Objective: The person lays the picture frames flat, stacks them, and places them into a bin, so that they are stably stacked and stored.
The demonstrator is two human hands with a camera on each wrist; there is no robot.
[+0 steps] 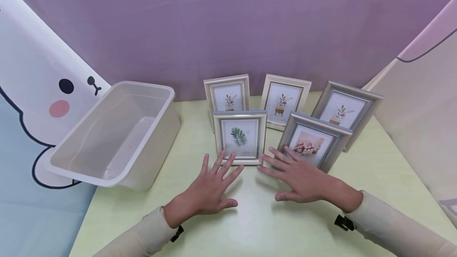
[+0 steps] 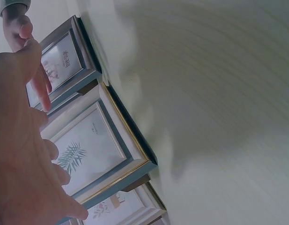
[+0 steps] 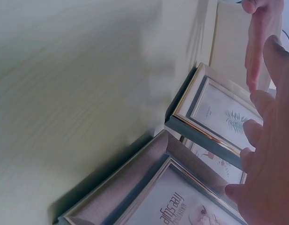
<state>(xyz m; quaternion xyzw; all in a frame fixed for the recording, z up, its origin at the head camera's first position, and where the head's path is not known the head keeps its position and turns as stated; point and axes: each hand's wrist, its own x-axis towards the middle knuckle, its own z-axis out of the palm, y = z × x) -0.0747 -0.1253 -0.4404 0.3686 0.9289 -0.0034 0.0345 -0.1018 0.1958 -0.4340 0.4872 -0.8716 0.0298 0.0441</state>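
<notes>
My left hand hovers palm down with fingers spread, just in front of a silver-and-gold picture frame with a green leaf print. To the right, my right hand is also spread out, its fingertips overlapping a grey picture frame with a pink blossom print in the head view. Neither hand holds anything. Behind stand a cream picture frame, a white picture frame and a dark silver picture frame, each with a potted plant print. The left wrist view shows the leaf frame beyond the fingers.
A white plastic bin stands at the left of the pale green table. A purple cloth hangs behind the frames. Cartoon-printed cloth borders the left side, and a pale panel the right.
</notes>
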